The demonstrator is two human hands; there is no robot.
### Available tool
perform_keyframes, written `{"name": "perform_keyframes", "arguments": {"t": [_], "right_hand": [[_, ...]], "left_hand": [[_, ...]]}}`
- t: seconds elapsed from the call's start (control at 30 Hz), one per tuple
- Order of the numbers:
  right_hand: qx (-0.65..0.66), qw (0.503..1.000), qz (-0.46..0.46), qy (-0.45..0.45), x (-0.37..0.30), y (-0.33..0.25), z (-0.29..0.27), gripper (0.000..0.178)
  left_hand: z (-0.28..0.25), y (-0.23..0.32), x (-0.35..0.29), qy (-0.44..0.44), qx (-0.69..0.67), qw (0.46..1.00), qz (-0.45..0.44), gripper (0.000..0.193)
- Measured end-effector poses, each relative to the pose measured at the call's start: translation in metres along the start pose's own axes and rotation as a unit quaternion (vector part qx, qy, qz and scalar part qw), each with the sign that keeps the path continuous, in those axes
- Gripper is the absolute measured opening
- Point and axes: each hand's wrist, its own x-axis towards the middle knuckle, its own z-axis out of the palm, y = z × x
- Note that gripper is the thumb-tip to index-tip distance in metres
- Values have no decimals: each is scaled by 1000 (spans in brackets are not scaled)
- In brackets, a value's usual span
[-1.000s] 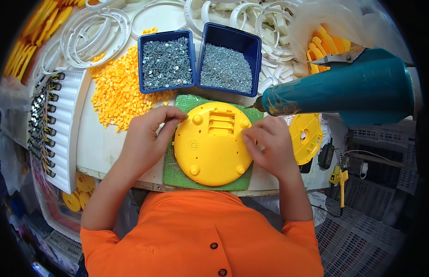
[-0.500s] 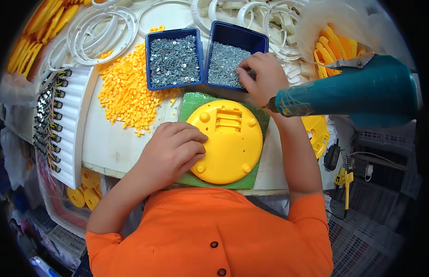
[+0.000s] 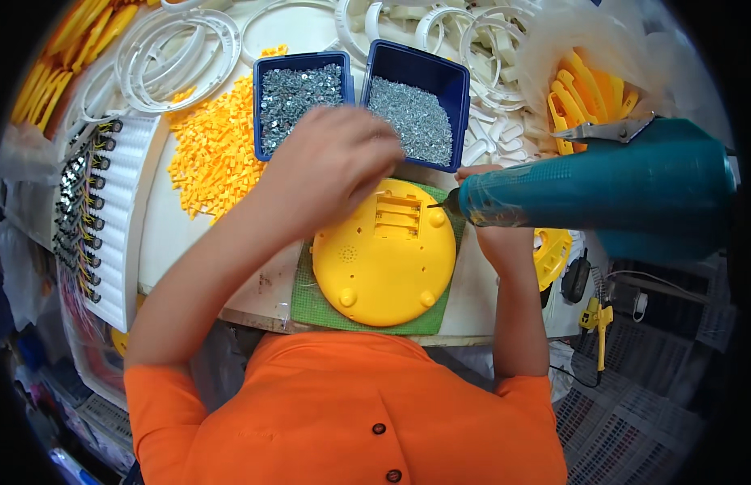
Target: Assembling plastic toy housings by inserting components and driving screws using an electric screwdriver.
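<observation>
A round yellow plastic casing [image 3: 385, 275] with an uncovered battery compartment lies flat on a green mat [image 3: 311, 304]. My left hand [image 3: 335, 166], blurred, hovers over the casing's far left edge and the near edges of the bins. Its fingers are curled together, and anything between them is hidden. My right hand [image 3: 505, 242] is wrapped round the front of a teal electric screwdriver [image 3: 586, 190], which hides most of its fingers. The driver's dark bit points left, beside the battery compartment. Two blue bins stand beyond: the left bin [image 3: 258, 113] holds washer-headed screws, the right bin [image 3: 460, 101] smaller screws.
Small yellow plastic pieces [image 3: 210, 166] are heaped left of the bins. A white ridged tray [image 3: 129, 218] with wired parts stands further left. White rings [image 3: 177, 61] lie at the back. Yellow curved parts [image 3: 586, 93] sit in a clear bag at the back right.
My right hand has left the small-screw bin and taken the screwdriver, whose bit has moved left over the casing. My left hand has risen from the casing toward the bins. The casing has turned slightly.
</observation>
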Motion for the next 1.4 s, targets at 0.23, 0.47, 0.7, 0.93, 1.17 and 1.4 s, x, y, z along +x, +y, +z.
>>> {"name": "perform_keyframes", "arguments": {"t": [0.23, 0.47, 0.7, 0.93, 1.17, 1.4], "right_hand": [[18, 999, 26, 24, -16, 0, -2, 25], [81, 985, 121, -91, 4, -12, 14, 13], [-25, 994, 36, -103, 5, -5, 14, 14], [-27, 990, -7, -140, -4, -19, 0, 21], [-40, 996, -64, -39, 22, -19, 4, 17], [-223, 944, -243, 22, 82, 17, 36, 17]], "left_hand": [[36, -49, 35, -12, 49, 997, -54, 10], [40, -48, 27, 15, 86, 995, -39, 12], [34, -45, 31, -41, 72, 995, -50, 12], [20, -32, 15, 15, 16, 999, -28, 11], [-6, 1, -24, -118, -70, 978, -155, 12], [-5, 3, -25, -179, 1, 975, -131, 22]]}}
